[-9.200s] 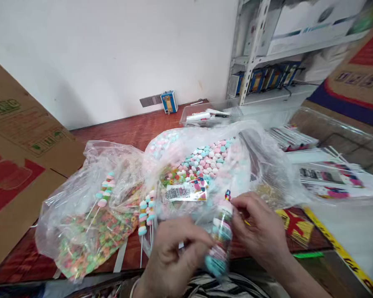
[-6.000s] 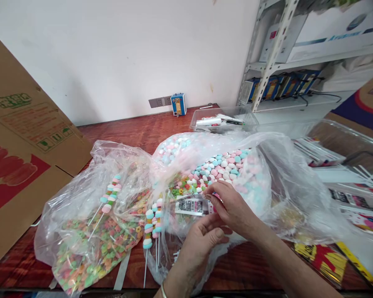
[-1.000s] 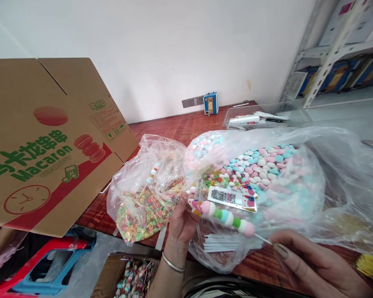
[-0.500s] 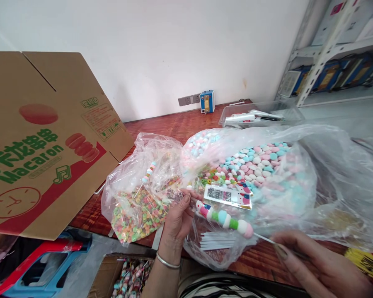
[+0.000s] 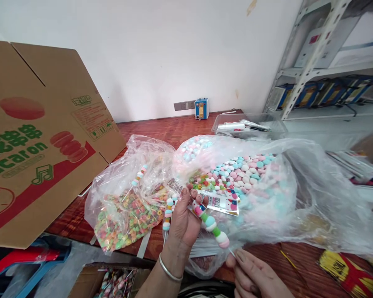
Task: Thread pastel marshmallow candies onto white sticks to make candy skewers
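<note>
My left hand [image 5: 185, 217], with a silver bangle at its wrist, grips the top of a printed clear wrapper around a candy skewer [image 5: 216, 231]. Pink, green, blue and white pieces are threaded on its white stick, slanting down to the right. Lower down, my right hand [image 5: 251, 269] pinches the bare stick. Just behind the left hand lies a flat printed wrapper [image 5: 222, 203]. Another candy skewer [image 5: 167, 215] rests left of that hand, partly hidden by it. White sticks [image 5: 205, 247] lie below the skewer in a clear bag.
A bag of ring candies [image 5: 127, 219] lies left; a large bag of pastel candies [image 5: 245, 174] spreads right. A big carton [image 5: 49, 136] stands at the left. Below is an open box of candy skewers [image 5: 116, 283]. A clear tray [image 5: 248, 124] and blue device [image 5: 202, 109] are behind.
My right hand has moved left and down, bringing the skewer into a steeper slant. My left hand has closed further around its upper end. The whole view has shifted slightly.
</note>
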Available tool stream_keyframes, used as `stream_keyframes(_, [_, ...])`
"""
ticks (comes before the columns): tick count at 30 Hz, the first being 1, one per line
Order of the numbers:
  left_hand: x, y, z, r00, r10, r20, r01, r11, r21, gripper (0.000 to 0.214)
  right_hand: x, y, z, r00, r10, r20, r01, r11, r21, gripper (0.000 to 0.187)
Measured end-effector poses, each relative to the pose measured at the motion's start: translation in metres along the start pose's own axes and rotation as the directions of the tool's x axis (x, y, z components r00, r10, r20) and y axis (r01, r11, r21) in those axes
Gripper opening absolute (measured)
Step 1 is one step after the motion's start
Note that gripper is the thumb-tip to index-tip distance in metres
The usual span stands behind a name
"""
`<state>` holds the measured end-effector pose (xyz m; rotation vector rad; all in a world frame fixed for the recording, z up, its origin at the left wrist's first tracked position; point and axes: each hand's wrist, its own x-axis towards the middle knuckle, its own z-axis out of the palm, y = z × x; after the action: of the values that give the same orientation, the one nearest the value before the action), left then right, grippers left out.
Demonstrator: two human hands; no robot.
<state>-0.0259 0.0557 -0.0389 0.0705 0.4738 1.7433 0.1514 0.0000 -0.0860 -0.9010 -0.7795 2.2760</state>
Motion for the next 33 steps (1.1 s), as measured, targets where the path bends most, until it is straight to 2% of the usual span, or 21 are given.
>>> stream_keyframes(3, [-0.001,-0.007,0.003,0.999,-0.004,-0.039,0.006,0.998,0.07,0.01,0.002,0.003,-0.002,0.999,-0.041,-0.017,0.04,0.998,-0.04,0.046])
stream_keyframes(5, [-0.001,-0.011,0.007,0.997,0.003,-0.076,0.005,0.995,0.097,0.009,0.0,0.001,-0.004,0.986,-0.149,-0.075,0.129,0.966,-0.225,0.046])
stream_keyframes(6, [-0.001,-0.013,0.009,0.996,0.005,-0.092,0.005,0.994,0.105,0.009,-0.001,-0.001,-0.004,0.97,-0.226,-0.093,0.18,0.917,-0.356,0.045])
stream_keyframes(8, [-0.001,-0.015,0.012,0.993,0.003,-0.121,0.01,0.993,0.114,0.009,-0.004,-0.006,-0.006,0.91,-0.407,-0.077,0.279,0.74,-0.612,0.039])
stream_keyframes(10, [-0.001,-0.017,0.014,0.991,-0.007,-0.134,0.023,0.993,0.118,0.01,-0.005,-0.012,-0.007,0.824,-0.567,-0.01,0.349,0.522,-0.778,0.031])
stream_keyframes(13, [-0.002,-0.019,0.016,0.992,-0.035,-0.121,0.05,0.991,0.126,0.014,-0.004,-0.015,-0.008,0.71,-0.697,0.101,0.391,0.271,-0.88,0.023])
stream_keyframes(15, [-0.004,-0.021,0.016,0.993,-0.046,-0.111,0.061,0.989,0.135,0.016,-0.003,-0.014,-0.008,0.66,-0.739,0.136,0.394,0.186,-0.9,0.021])
stream_keyframes(17, [-0.005,-0.023,0.017,0.993,-0.042,-0.108,0.057,0.989,0.138,0.016,-0.002,-0.013,-0.006,0.648,-0.752,0.122,0.394,0.193,-0.899,0.022])
stream_keyframes(19, [-0.006,-0.025,0.018,0.995,-0.04,-0.094,0.052,0.99,0.132,0.016,-0.003,-0.013,-0.003,0.686,-0.724,0.071,0.398,0.292,-0.87,0.027])
stream_keyframes(21, [-0.006,-0.026,0.018,0.996,-0.05,-0.067,0.058,0.99,0.127,0.015,-0.003,-0.013,-0.001,0.779,-0.627,0.004,0.385,0.474,-0.792,0.035])
stream_keyframes(23, [-0.007,-0.028,0.017,0.997,-0.069,-0.038,0.073,0.99,0.124,0.017,-0.004,-0.013,0.001,0.896,-0.442,-0.048,0.307,0.695,-0.651,0.042])
stream_keyframes(24, [-0.007,-0.028,0.017,0.997,-0.078,-0.025,0.081,0.989,0.122,0.018,-0.004,-0.012,0.001,0.939,-0.338,-0.057,0.249,0.785,-0.567,0.044])
stream_keyframes(25, [-0.007,-0.029,0.017,0.996,-0.088,-0.015,0.09,0.989,0.122,0.018,-0.004,-0.012,0.001,0.968,-0.246,-0.054,0.189,0.851,-0.49,0.045])
stream_keyframes(27, [-0.008,-0.031,0.018,0.995,-0.103,-0.01,0.104,0.987,0.124,0.019,-0.003,-0.011,0.001,0.987,-0.154,-0.047,0.124,0.91,-0.395,0.044])
stream_keyframes(29, [-0.009,-0.034,0.02,0.993,-0.111,-0.031,0.114,0.984,0.137,0.02,-0.001,-0.01,0.001,0.975,-0.216,-0.048,0.175,0.886,-0.429,0.041])
stream_keyframes(30, [-0.009,-0.035,0.021,0.993,-0.109,-0.049,0.115,0.982,0.147,0.02,0.001,-0.01,0.001,0.953,-0.299,-0.045,0.237,0.833,-0.499,0.04])
stream_keyframes(31, [-0.009,-0.037,0.023,0.993,-0.1,-0.068,0.11,0.982,0.156,0.019,0.004,-0.01,0.001,0.913,-0.406,-0.033,0.309,0.741,-0.596,0.038])
stream_keyframes(32, [-0.009,-0.038,0.024,0.992,-0.087,-0.086,0.101,0.981,0.164,0.019,0.006,-0.011,0.001,0.848,-0.531,0.001,0.377,0.602,-0.704,0.035])
stream_keyframes(33, [-0.009,-0.039,0.025,0.992,-0.071,-0.104,0.088,0.981,0.17,0.018,0.009,-0.011,0.0,0.758,-0.65,0.059,0.423,0.421,-0.803,0.032])
